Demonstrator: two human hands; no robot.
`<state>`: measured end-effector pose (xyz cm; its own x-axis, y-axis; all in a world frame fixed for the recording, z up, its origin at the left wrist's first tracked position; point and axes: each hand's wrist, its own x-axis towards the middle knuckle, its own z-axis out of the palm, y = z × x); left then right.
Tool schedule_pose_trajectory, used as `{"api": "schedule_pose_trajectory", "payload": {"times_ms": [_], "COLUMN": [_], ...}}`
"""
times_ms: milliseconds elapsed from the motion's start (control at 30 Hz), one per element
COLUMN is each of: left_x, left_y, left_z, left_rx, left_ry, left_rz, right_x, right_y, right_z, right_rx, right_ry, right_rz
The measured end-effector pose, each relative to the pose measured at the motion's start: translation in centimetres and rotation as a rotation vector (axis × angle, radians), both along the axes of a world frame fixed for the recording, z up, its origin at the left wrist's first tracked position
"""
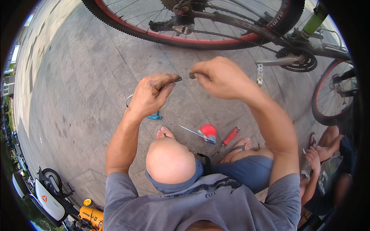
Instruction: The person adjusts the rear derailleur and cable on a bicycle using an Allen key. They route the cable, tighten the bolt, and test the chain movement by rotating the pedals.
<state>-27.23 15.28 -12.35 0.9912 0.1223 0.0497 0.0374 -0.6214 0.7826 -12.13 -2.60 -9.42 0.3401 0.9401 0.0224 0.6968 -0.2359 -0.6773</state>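
The small dark piece looks light and stiff, probably easily dropped and best pinched by one end. It sits in the fingertips of the left hand, whose grip is pinched closed on it, its end pointing right along a thin wire; the right hand has a closed grip, seemingly on that wire, with a bicycle wheel beyond, far.

Bold white capital letters mark your bicycle's black tyre, upper right of the frame. Lower left, dark lettering runs along a yellow-orange tank, and a white scooter panel carries an orange-red emblem. The dark print across your grey shirt, bottom centre, is unreadable.
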Motion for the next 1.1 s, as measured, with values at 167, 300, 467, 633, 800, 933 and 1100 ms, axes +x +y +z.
{"api": "schedule_pose_trajectory", "payload": {"times_ms": [167,300,467,633,800,933,1100], "left_x": [-0.7,-0.5,-0.3,-1.0,-1.1,-1.6,-1.2], "left_y": [0.3,-0.1,0.0,0.7,0.5,1.8,0.2], "left_z": [-0.7,-0.3,-0.4,-0.7,-0.7,-0.9,-0.9], "left_rx": [-0.193,-0.234,-0.229,-0.256,-0.255,-0.192,-0.214], "left_ry": [0.056,0.097,0.083,0.072,0.072,0.092,0.058], "left_rz": [0.067,0.069,0.034,0.096,0.105,0.110,0.070], "right_x": [-0.6,-0.9,-1.7,-0.7,-1.4,-0.3,-1.4], "right_y": [0.1,0.1,0.5,-0.1,1.0,0.0,1.1], "right_z": [-0.5,-1.0,-1.5,-3.0,-2.5,-3.8,-3.4], "right_rx": [0.067,0.111,0.051,0.100,0.074,0.047,0.041], "right_ry": [0.160,0.222,0.284,0.377,0.371,0.536,0.381], "right_rz": [-0.110,-0.111,-0.104,-0.074,-0.049,-0.081,0.064]}}
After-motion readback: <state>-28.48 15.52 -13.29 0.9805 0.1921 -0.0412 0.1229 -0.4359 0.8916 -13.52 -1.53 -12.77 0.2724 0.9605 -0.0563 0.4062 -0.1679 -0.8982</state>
